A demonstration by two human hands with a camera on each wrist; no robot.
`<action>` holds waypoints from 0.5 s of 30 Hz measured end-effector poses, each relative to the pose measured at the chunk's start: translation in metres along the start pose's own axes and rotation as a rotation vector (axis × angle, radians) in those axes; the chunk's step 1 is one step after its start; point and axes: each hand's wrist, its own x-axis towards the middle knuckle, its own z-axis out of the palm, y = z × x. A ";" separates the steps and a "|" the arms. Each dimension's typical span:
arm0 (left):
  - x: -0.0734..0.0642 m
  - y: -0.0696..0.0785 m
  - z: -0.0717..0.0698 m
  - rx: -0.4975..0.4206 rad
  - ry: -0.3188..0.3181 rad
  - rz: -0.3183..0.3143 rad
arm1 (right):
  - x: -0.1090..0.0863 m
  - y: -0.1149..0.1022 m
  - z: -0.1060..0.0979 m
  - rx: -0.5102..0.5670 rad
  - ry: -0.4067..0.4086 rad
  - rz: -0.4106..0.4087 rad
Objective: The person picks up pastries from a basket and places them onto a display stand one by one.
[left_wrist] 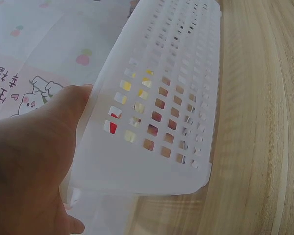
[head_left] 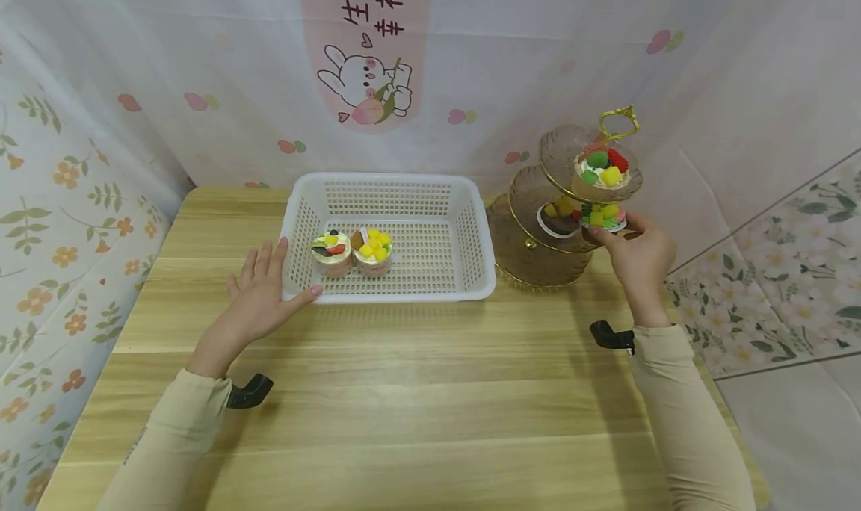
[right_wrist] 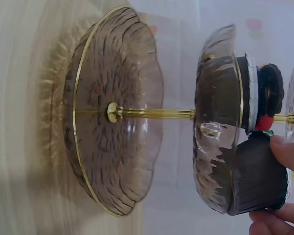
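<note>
My right hand (head_left: 640,261) pinches a toy cupcake (head_left: 603,217) topped with yellow and green pieces, thumb at its near side. In the right wrist view its dark cup (right_wrist: 259,174) stands at the middle plate (right_wrist: 213,147) of a three-tier stand. Beside it on that plate is another dark-cupped cupcake (head_left: 560,217). A fruit-topped cupcake (head_left: 602,171) sits on the top tier. Spread at the left end of a white perforated basket (head_left: 390,297), my left hand (head_left: 258,294) touches its rim with the thumb at the front corner. Inside are two cupcakes (head_left: 332,253), side by side.
The stand's bottom tier (head_left: 538,276) rests on the wooden table (head_left: 403,391) near its right back. A gold ring handle (head_left: 619,122) tops the stand. Behind the table hangs a printed curtain (head_left: 498,70), close to the basket and stand.
</note>
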 end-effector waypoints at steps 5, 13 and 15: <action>0.001 -0.001 0.001 -0.004 0.004 0.001 | 0.000 0.002 0.003 -0.013 0.015 -0.029; 0.001 -0.001 0.001 -0.006 0.000 0.001 | 0.001 -0.003 0.003 -0.085 0.022 -0.062; 0.000 0.000 0.000 -0.005 -0.004 0.000 | 0.001 -0.004 0.004 -0.097 0.026 -0.083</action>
